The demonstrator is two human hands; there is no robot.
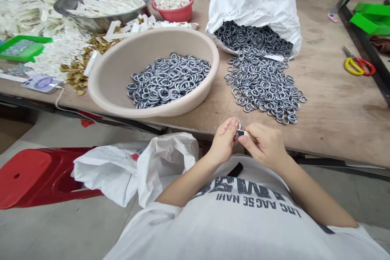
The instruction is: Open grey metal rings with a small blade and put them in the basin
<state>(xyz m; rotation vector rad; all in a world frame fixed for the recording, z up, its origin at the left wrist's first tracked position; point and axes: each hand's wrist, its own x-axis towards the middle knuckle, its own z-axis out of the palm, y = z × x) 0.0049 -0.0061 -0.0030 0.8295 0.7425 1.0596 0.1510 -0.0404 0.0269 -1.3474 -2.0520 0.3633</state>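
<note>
My left hand [224, 139] and my right hand [264, 144] meet at the table's near edge, both pinched together. Between their fingertips is a small metal ring [239, 126] and a small white piece [243, 133]; I cannot tell which hand holds which. Just beyond the hands lies a loose pile of metal rings [264, 85] spilling from a white sack [254, 0]. A beige basin [109, 77] to the left holds more rings [169, 79].
A steel bowl [100, 6] and a red bowl [173, 8] hold white plastic pieces at the back left, with brass bits [76, 71] beside them. Scissors [358, 65] lie at the right. A red stool [39, 176] and white bag [137, 166] sit at my left.
</note>
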